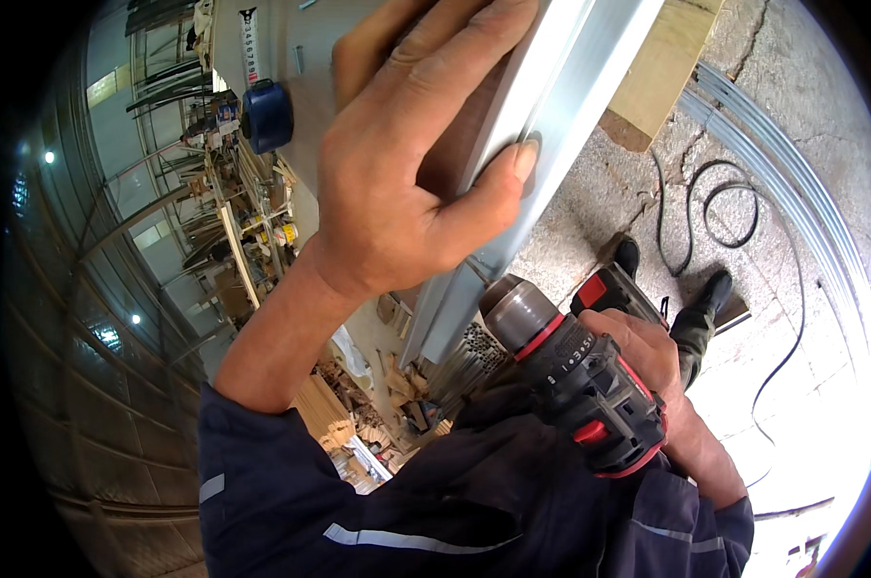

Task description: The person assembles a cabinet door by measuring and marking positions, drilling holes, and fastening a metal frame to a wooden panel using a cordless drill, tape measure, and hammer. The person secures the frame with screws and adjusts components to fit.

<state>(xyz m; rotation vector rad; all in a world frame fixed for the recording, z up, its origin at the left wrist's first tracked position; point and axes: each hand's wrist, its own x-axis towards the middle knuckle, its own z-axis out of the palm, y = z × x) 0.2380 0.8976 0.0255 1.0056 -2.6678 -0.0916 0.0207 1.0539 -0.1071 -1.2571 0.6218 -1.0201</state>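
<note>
A long silvery metal profile [572, 125] with a groove along it runs slantwise from the top centre down to the middle. My left hand [387, 178] grips it, thumb pressed on its face and fingers laid across its far side. In my right hand [643, 347] is a black and red cordless drill [590, 385], held by its handle. The drill's thin bit [478, 270] points at the profile just below my left thumb. Whether the tip touches the metal I cannot tell. My right fingers are partly hidden behind the drill body.
Left of my hand, a blue tape measure [268, 118] and a small screw [299, 60] lie on a grey tabletop [305, 106]. A wooden beam [659, 72] sits beside the profile. Long metal strips [821, 207] and a looped black cable [755, 217] lie on the concrete floor.
</note>
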